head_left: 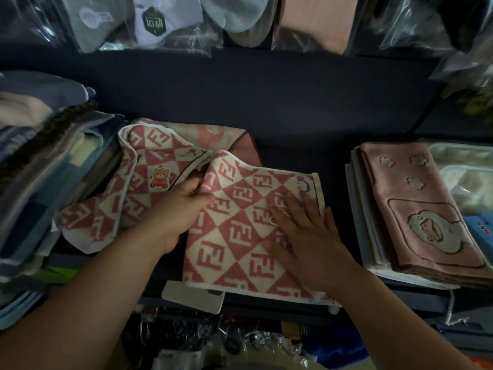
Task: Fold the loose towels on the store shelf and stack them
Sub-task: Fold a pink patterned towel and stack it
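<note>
A pink-and-cream checked towel (240, 231) lies partly folded on the dark shelf (266, 102). My right hand (301, 236) presses flat on its right half with straight fingers. My left hand (181, 206) grips a fold of the same towel at its left edge. A second checked towel (138, 177) with a bear badge lies crumpled to the left, over another pink towel (213, 137). A folded stack topped by a pink towel (416, 209) with a sheep design sits at the right.
A tall pile of packaged and folded textiles (40, 169) fills the left side. Bagged goods (160, 22) hang above the shelf. More wrapped packs (464, 172) sit at far right. A white card (192, 295) pokes out at the shelf's front edge.
</note>
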Motion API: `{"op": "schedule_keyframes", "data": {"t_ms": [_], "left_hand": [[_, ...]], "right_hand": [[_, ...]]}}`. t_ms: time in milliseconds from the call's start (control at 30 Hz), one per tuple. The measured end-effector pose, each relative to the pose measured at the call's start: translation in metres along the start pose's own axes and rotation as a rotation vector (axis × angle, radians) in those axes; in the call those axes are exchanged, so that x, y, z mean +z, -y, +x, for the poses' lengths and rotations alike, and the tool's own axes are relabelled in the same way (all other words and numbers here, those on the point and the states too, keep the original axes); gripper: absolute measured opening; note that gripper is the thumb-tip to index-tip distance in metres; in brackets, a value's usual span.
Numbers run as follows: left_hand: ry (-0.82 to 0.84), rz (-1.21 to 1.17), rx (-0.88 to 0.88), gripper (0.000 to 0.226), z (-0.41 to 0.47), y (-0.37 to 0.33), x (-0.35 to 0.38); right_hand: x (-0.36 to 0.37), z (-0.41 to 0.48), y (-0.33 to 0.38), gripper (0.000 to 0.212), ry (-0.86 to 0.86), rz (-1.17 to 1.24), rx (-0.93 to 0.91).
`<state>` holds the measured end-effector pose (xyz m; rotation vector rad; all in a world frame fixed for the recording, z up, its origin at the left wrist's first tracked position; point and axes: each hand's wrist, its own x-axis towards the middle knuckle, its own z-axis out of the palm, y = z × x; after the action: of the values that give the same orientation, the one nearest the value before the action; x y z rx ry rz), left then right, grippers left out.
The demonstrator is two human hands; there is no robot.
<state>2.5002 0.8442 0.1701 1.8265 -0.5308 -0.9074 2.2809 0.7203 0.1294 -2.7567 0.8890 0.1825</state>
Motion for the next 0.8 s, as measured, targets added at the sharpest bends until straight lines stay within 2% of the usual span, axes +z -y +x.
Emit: {"op": "schedule_keyframes", "data": {"t_ms": [100,300,367,433,500,567,633,800], "left_hand": [[-0.053,-0.043,0.024,0.024,-0.004,-0.006,-0.006],[-0.057,0.033,0.167,0.030,-0.017,-0.033,-0.005],[-0.022,0.091,0.223,0.032,-0.022,-0.043,0.006],[-0.004,0.172,0.281,0.030,-0.024,-0.054,0.022],[0.007,0.254,0.340,0.032,-0.022,-0.060,0.041],[0.015,0.361,0.381,0.040,-0.018,-0.060,0.064],[0.042,0.472,0.385,0.039,-0.014,-0.057,0.087],[0.113,0.682,0.375,0.038,-0.010,-0.040,0.130]], "right_hand": [[0.002,0.008,0.016,0.078,-0.002,-0.011,-0.019],[0.003,0.021,0.031,0.078,-0.020,0.059,-0.056],[-0.002,0.017,0.028,0.072,-0.139,0.363,-0.042],[-0.007,0.006,0.025,0.060,-0.358,0.755,0.070],[-0.010,-0.004,0.019,0.047,-0.478,0.964,0.220],[-0.013,-0.011,0.013,0.040,-0.450,1.184,0.315],[-0.015,-0.015,0.006,0.036,-0.399,1.317,0.337],[-0.014,-0.013,-0.009,0.024,-0.369,1.361,0.270]]}}
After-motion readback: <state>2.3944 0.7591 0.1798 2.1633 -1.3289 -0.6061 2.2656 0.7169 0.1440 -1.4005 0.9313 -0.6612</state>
